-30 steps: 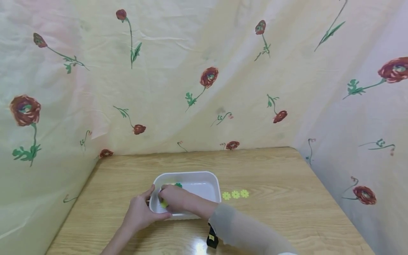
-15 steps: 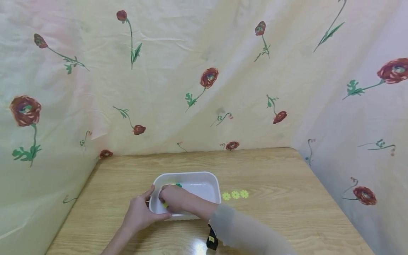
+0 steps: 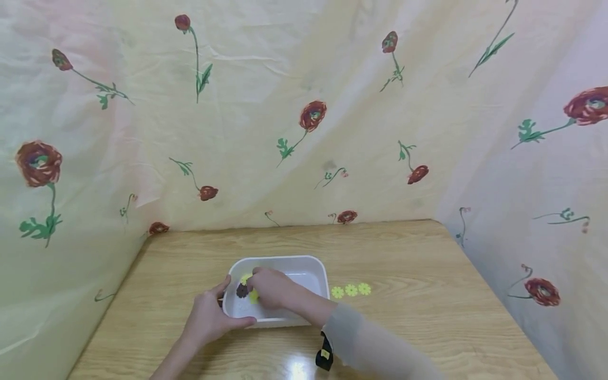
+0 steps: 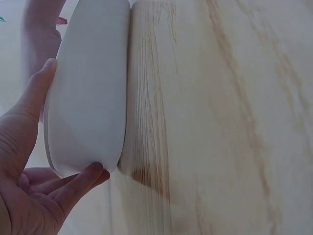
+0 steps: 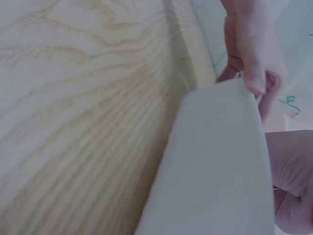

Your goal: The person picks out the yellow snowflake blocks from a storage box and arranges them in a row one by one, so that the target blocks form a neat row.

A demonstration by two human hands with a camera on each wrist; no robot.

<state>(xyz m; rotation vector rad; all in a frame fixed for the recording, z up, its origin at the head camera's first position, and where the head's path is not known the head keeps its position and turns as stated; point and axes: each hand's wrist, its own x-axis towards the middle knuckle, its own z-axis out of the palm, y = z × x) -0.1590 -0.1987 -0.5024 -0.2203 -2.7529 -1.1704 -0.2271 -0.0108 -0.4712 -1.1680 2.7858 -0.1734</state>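
Note:
A white plastic tray (image 3: 304, 316) sits on the wooden table. My left hand (image 3: 207, 316) grips its left end, thumb along the front rim and fingers round the side; the left wrist view shows the fingertips against the tray's wall (image 4: 93, 88). Inside the tray, my right hand (image 3: 271, 287) has its fingers curled at a yellow flower-shaped piece (image 3: 254, 296), its tips hidden from view. Left of these fingers lie a dark brown flower piece (image 3: 242, 291) and another yellow one (image 3: 245, 278). In the right wrist view, the tray wall (image 5: 215, 161) hides most of the work.
Three yellow flower pieces (image 3: 351, 290) lie in a row on the table (image 3: 404, 316), right of the tray. A black strap with a yellow tag (image 3: 325, 354) hangs below the right sleeve (image 3: 366, 335). A flower-printed cloth (image 3: 256, 132) surrounds the table's back and sides.
My right hand has moved slightly right within the tray, the yellow piece at its fingers shifting along. The dark brown piece has come into view, while the green one is now hidden. My left hand stays put.

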